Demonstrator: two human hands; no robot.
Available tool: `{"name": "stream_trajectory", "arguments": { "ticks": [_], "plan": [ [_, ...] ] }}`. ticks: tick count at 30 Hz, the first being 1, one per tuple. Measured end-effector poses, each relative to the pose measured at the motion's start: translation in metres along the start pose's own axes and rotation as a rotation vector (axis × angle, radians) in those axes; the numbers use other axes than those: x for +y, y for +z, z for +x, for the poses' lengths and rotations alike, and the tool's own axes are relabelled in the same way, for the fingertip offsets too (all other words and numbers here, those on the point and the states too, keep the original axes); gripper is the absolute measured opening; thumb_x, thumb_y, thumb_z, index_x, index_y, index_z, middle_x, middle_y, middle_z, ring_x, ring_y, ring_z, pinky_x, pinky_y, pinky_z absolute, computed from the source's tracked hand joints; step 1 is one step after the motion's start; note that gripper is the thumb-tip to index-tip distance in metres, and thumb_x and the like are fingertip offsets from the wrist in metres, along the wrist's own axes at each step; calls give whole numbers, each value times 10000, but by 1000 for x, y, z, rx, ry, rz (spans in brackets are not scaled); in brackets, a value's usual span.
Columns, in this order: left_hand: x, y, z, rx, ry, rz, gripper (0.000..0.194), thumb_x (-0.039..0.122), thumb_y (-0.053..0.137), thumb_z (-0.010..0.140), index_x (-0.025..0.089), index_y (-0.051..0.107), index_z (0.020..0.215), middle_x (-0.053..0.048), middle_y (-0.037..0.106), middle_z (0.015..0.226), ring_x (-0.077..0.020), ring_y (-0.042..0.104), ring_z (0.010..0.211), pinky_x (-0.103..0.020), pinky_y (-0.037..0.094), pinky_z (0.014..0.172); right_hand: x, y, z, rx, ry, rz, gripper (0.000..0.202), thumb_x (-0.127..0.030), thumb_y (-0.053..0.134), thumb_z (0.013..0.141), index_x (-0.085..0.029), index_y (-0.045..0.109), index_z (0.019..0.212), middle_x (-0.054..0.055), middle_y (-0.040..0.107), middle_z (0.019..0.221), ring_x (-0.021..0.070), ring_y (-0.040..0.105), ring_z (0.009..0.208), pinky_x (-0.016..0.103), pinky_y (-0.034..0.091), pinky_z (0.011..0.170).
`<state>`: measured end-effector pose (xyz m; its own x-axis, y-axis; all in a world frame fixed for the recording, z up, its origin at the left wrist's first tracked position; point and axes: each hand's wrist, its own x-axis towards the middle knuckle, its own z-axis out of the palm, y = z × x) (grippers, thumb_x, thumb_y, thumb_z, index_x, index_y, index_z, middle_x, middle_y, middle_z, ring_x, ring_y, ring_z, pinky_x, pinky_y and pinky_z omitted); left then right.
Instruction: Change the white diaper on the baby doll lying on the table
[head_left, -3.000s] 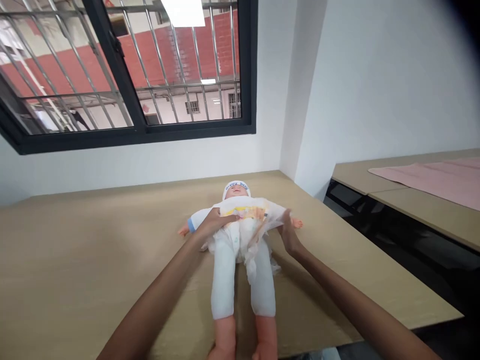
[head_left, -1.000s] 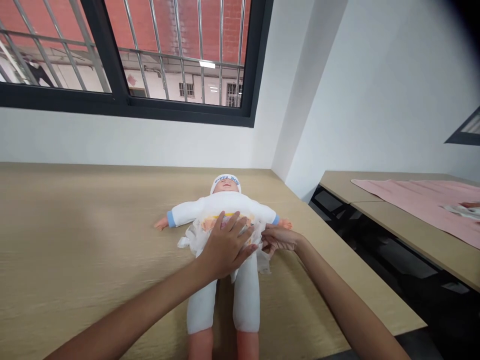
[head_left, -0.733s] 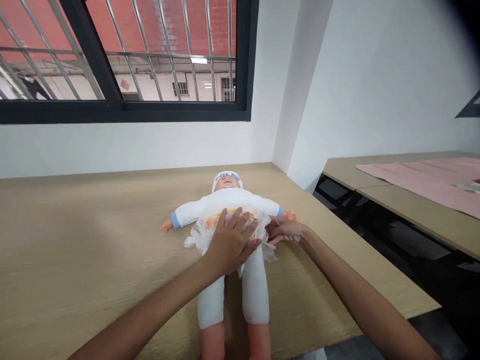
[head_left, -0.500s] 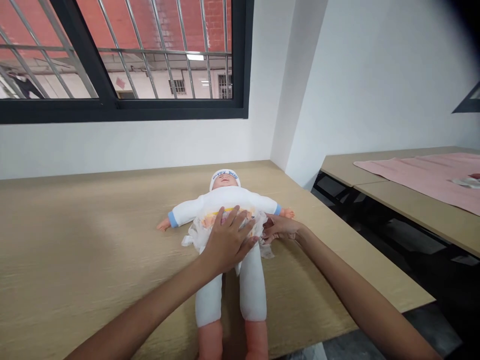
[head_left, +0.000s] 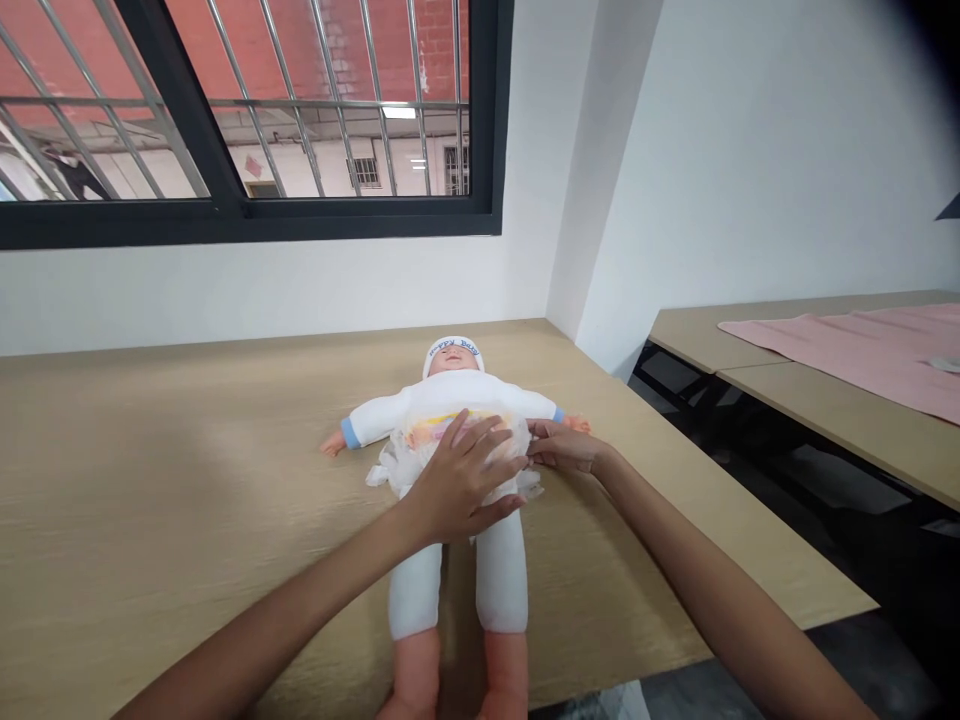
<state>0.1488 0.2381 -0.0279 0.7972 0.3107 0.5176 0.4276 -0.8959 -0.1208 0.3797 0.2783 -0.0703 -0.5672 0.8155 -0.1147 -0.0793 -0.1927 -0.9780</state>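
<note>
A baby doll (head_left: 457, 390) in white clothes with blue cuffs and a cap lies on its back, arms spread and legs toward me. Around its middle is a white diaper (head_left: 420, 432) with a coloured print on the front and ruffled sides. My left hand (head_left: 469, 480) lies over the diaper's front, its fingers stretched and spread. At the diaper's right side, the bent fingers of my right hand (head_left: 562, 447) grip the edge. The fingertips there are partly hidden by the ruffled material.
The doll rests on a light wooden table (head_left: 187, 500) against the wall beneath a barred window (head_left: 337, 110). Across a dark gap to the right, another table (head_left: 810, 400) carries a pink cloth (head_left: 862, 345) with a small whitish item (head_left: 945, 365) on it.
My left hand has shifted slightly right and down across the diaper. My right hand stays at the diaper's side, a little higher, and the ruffled edge there has been drawn up somewhat.
</note>
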Motion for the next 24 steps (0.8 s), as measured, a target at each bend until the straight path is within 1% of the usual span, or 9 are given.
{"name": "stream_trajectory", "arguments": {
  "ticks": [2,4,8,12,14,16,18,21,24],
  "plan": [
    [6,-6,5,-25,72,-16,288,399,416,895,263,592,1079,-43,575,1153,-222,386,1226,-465,223,1070,1,1,2,8,-12,35,314,-116,645,657,-147,586,964,5,635,786,76,582,675,200,477,698],
    [16,-10,15,-106,84,4,224,303,406,913,244,613,973,-24,624,986,-195,483,1087,-396,339,975,1,2,2,15,-2,47,321,-123,637,656,-148,578,970,14,641,805,87,594,681,202,489,671],
    [44,-3,47,-388,-65,176,239,109,392,879,171,623,886,-57,634,875,-226,512,952,-372,389,785,-2,2,-1,10,30,-4,302,-136,608,664,-155,575,963,13,637,767,101,600,657,196,486,589],
    [58,18,72,-608,-210,257,48,137,611,739,132,652,763,-102,647,817,-288,509,931,-418,359,785,-7,0,-6,7,22,-44,237,-138,603,661,-151,592,898,1,632,788,88,584,680,188,471,626],
    [58,29,75,-592,-219,255,72,146,670,682,130,651,750,-107,645,777,-290,519,902,-422,355,775,-8,-3,-7,9,29,-64,200,-161,610,672,-139,596,871,1,627,774,87,579,677,190,460,628],
    [56,35,73,-531,-231,234,20,131,636,711,139,637,729,-103,642,754,-280,526,895,-416,352,772,-7,-6,-6,10,27,-88,182,-178,616,679,-133,596,854,2,622,753,89,574,662,193,449,616],
    [52,36,71,-470,-250,196,83,95,562,754,137,620,711,-103,638,740,-268,539,885,-406,355,766,-6,-9,-4,10,17,-116,169,-182,619,678,-136,594,839,-1,620,742,87,563,639,192,434,594],
    [44,26,72,-439,-267,133,151,68,472,783,124,609,812,-102,641,792,-255,564,855,-380,376,731,-4,-17,-4,47,-1,-179,129,-187,623,674,-141,583,787,-15,606,713,76,533,609,178,393,548],
    [33,11,75,-411,-364,72,204,102,391,829,131,572,918,-83,632,836,-216,584,763,-322,388,635,-8,-27,-9,77,-18,-230,120,-205,634,681,-142,565,755,-19,602,707,72,521,605,183,384,566]
  ]
}}
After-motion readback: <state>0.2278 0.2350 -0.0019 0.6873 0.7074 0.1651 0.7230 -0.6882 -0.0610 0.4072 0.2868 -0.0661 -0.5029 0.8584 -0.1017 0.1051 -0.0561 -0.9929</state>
